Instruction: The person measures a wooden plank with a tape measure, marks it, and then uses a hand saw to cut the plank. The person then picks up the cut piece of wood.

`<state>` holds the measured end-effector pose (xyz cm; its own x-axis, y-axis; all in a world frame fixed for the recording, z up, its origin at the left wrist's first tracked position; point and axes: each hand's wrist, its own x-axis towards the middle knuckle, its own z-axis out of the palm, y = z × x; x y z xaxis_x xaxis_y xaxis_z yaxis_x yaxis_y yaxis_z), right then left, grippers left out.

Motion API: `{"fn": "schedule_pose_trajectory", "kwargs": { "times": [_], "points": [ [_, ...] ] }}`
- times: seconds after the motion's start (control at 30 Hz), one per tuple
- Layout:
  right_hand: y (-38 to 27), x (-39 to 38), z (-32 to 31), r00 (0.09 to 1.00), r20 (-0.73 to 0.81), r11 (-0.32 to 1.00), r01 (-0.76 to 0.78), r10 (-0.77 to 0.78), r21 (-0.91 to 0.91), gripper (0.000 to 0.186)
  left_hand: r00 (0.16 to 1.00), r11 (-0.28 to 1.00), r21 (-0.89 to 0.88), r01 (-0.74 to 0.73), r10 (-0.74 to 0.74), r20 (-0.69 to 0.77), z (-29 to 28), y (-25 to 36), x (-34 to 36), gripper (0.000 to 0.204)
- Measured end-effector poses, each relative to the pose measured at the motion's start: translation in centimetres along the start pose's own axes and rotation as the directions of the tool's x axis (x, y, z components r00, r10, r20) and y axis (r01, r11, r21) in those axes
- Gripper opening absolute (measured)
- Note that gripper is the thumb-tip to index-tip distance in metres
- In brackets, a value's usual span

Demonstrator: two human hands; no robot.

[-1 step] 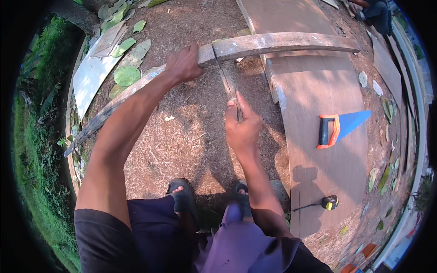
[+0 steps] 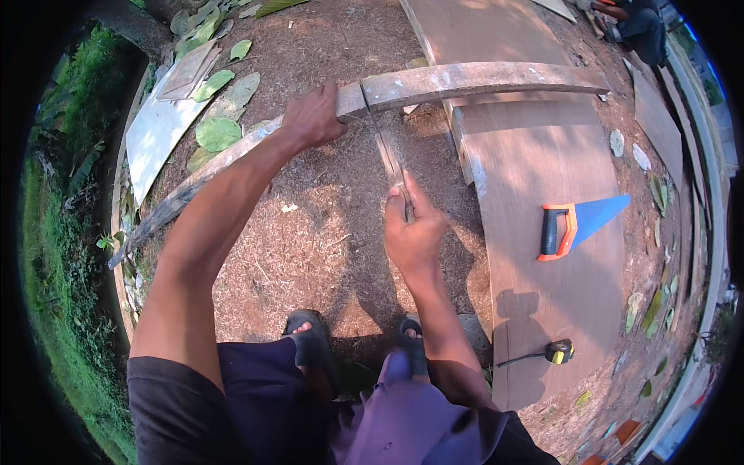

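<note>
A long weathered wooden beam lies across in front of me, its right part resting on a raised plywood sheet. My left hand grips the beam, fingers over its far side. Just right of it, the thin dark blade of a handsaw, seen edge-on, crosses the beam at a dark cut line. My right hand is closed around the saw's pale, worn handle, nearer to me. How deep the blade sits in the wood I cannot tell.
On the plywood lie a second saw with blue blade and orange-black handle, and a tape measure. Pale boards and large leaves are at the left. At the far right a person is partly visible.
The saw and my right hand have come slightly toward me relative to the beam. The whole view has shifted a little. My left hand keeps its place on the beam.
</note>
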<state>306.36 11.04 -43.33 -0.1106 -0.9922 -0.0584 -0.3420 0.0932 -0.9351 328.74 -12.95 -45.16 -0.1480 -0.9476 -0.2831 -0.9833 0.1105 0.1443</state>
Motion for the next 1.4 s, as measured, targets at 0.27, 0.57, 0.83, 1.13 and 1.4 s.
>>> {"fn": "schedule_pose_trajectory", "kwargs": {
  "times": [0.27, 0.57, 0.83, 1.13, 1.4],
  "points": [
    [0.0, 1.5, 1.2, 0.997, -0.02, 0.996, 0.07, -0.07, 0.052, 0.04, 0.999, 0.999, 0.037, 0.004, -0.002, -0.043, 1.4, -0.8, -1.4, 0.066],
    [1.7, -2.1, 0.9, 0.954, -0.123, 0.961, 0.278, -0.275, 0.008, 0.041, 0.995, 0.997, 0.059, 0.043, -0.038, -0.092, 0.0, -1.9, -2.5, 0.064],
    [4.3, -2.9, -2.7, 0.941, -0.166, 0.955, 0.297, -0.295, -0.012, 0.043, 0.929, 0.998, -0.001, 0.068, -0.063, -0.364, -6.4, -2.9, -3.2, 0.063],
    [7.3, -7.2, -11.6, 0.819, -0.304, 0.837, 0.336, -0.486, -0.432, 0.046, 0.98, 0.993, 0.019, -0.118, 0.12, -0.158, -4.3, -1.0, -9.5, 0.058],
    [8.9, 1.3, -18.4, 0.748, -0.046, 0.46, 0.357, -0.662, -0.813, 0.049, 0.942, 0.94, 0.076, -0.334, 0.33, 0.06, 10.0, -1.8, -19.2, 0.072]
  ]
}}
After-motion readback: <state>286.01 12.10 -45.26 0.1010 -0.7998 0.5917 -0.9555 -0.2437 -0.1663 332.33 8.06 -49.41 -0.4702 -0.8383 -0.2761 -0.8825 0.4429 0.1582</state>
